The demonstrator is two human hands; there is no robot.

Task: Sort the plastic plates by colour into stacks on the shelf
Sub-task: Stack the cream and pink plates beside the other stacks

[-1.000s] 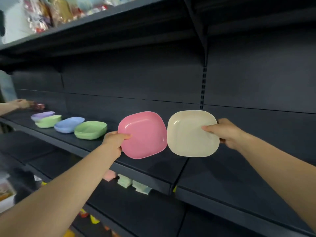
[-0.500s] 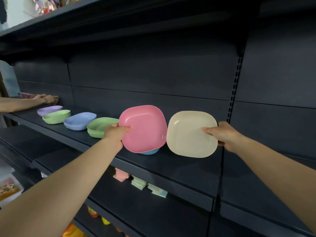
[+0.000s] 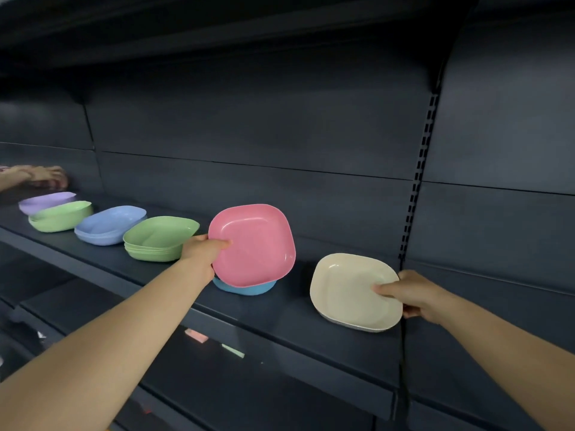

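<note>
My right hand has carried the cream plate down and right — almost on the shelf. My left hand still pinches the pink plate over the blue one.

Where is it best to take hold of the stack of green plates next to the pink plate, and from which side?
Probably the near rim of the green stack, from the open shelf front, with fingers under the bottom plate. The left hand and pink plate crowd its right side.

Dark back panels (dimly lit).
</note>
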